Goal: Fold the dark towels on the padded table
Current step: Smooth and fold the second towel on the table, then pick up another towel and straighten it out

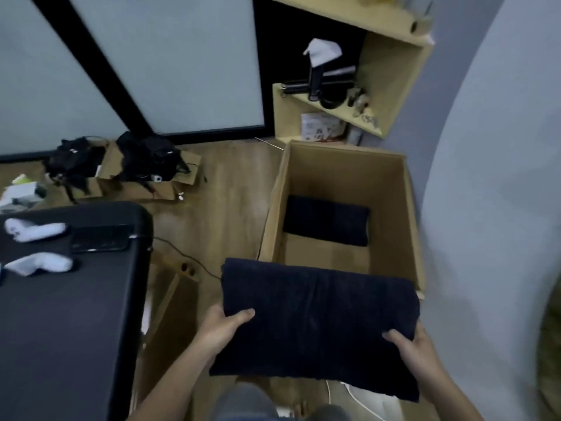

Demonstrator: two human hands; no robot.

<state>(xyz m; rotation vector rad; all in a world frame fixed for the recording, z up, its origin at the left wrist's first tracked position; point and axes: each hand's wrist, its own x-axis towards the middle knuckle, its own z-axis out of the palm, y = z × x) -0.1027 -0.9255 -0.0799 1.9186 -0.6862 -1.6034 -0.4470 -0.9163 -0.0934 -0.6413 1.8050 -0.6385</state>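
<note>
Left hand [226, 325] and right hand [417, 349] each gripped a side of a folded towel [318, 323], thumbs on top, box [343, 174] just beyond them, second towel [326, 224] inside, carton [321, 127] print unreadable.

Likely towel [326, 224] in box [391, 192], table [60, 329] left

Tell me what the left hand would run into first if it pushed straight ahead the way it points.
Likely the near-left corner of the open cardboard box. The left hand, gripping the folded dark towel, may be high enough to clear the rim; depth is unclear.
</note>
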